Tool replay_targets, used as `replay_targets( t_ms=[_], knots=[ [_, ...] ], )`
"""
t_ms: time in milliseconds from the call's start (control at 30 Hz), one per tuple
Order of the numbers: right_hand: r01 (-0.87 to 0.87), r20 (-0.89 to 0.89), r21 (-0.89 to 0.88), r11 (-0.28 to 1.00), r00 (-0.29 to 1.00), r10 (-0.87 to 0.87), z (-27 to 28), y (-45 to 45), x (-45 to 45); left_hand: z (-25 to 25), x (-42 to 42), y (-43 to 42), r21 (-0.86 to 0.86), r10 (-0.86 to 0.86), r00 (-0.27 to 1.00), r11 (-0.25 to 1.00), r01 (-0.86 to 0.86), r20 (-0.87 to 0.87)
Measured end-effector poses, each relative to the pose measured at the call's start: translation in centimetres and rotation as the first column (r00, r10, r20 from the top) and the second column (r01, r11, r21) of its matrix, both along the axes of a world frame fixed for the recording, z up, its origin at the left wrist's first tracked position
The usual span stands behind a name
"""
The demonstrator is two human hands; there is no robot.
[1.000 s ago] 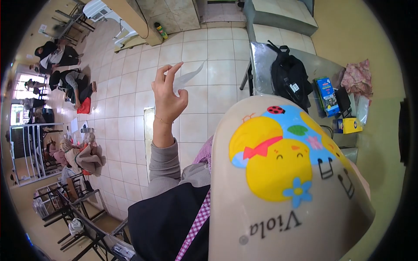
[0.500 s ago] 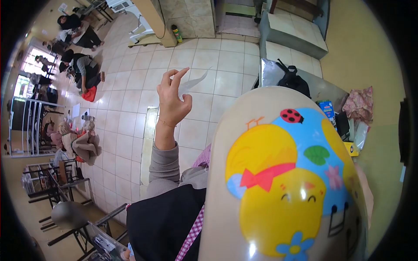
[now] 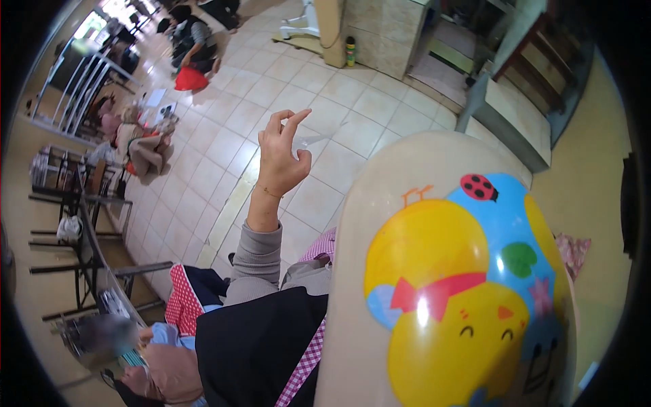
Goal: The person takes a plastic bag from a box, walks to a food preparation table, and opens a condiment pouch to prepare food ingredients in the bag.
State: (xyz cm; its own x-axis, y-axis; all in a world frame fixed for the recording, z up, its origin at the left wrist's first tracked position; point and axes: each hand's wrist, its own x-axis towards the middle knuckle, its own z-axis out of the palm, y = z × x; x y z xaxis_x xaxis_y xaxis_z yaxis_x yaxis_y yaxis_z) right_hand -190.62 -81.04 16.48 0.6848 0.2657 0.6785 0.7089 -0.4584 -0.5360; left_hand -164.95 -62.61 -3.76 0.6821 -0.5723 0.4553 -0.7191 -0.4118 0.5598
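Note:
My left hand (image 3: 283, 152) is raised in front of me, back of the hand toward me, thumb bent and fingers curved. A thin clear strip (image 3: 312, 141), like plastic film, shows between thumb and fingers; the exact grip is hidden. Filling the right side, very close to me, is a large glossy balloon (image 3: 434, 237) with rounded end. Printed on it are yellow chicks, a red bow and a ladybird. My left hand is apart from the balloon, to its left. My right hand does not show.
A seated person (image 3: 163, 370) is at lower left beside red polka-dot cloth (image 3: 182, 298). Stacked desks (image 3: 85, 224) line the left. Several people sit farther back on the tiled floor (image 3: 264, 88). Concrete steps (image 3: 505, 125) stand at upper right; a spray can (image 3: 350, 51) stands near a pillar.
My view has turned left and down. The seated person at lower left has come into view, and the black bag on the right has gone from view. The left hand keeps nearly the same pose.

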Motion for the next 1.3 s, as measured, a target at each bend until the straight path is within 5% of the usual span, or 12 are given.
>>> replay_targets(
  t_ms=[100, 167, 400, 467, 1000, 1067, 1100, 1167, 1300],
  knots=[
    [0.029, 0.056, -0.011, 1.000, 0.998, -0.028, 0.4, 1.0, 0.7, 0.0, -0.1, 2.2, -0.005, 0.085, 0.996, 0.996, -0.085, 0.038],
    [0.217, -0.307, 0.124, 0.968, 0.936, -0.171, 2.2, 2.5, 0.1, 0.0, -0.3, 3.6, 0.003, 0.133, 0.990, 0.991, -0.133, 0.042],
    [-0.169, -0.213, -0.148, 0.974, 0.968, 0.135, 2.4, -0.6, 1.8, 0.5, -1.6, 6.2, 0.010, 0.258, 0.965, 0.966, -0.259, 0.038],
    [-0.080, -0.196, -0.013, 0.997, 0.978, 0.076, 2.2, 0.1, 1.4, 0.5, -2.0, 6.5, 0.010, 0.274, 0.961, 0.961, -0.275, 0.046],
    [-0.060, -0.121, -0.020, 0.998, 0.991, 0.057, 1.8, 0.0, 0.0, 0.1, -2.7, 5.2, -0.003, 0.276, 0.960, 0.961, -0.276, 0.047],
    [0.150, -0.451, 0.046, 0.988, 0.885, -0.114, 3.5, 1.2, -1.0, 0.0, -2.6, 5.0, -0.002, 0.272, 0.961, 0.962, -0.272, 0.052],
    [0.154, -0.451, 0.047, 0.987, 0.885, -0.116, 3.0, 0.7, -0.7, 0.0, -2.6, 5.0, 0.000, 0.271, 0.961, 0.962, -0.272, 0.055],
    [-0.051, -0.088, -0.042, 0.998, 0.995, 0.047, 1.2, -0.7, 0.5, -0.1, -2.5, 4.9, -0.005, 0.267, 0.962, 0.964, -0.267, 0.057],
    [0.113, -0.039, 0.115, 0.987, 0.993, -0.109, 0.5, 0.7, 0.1, -0.1, -2.4, 4.9, 0.005, 0.269, 0.961, 0.963, -0.269, 0.060]
  ],
)
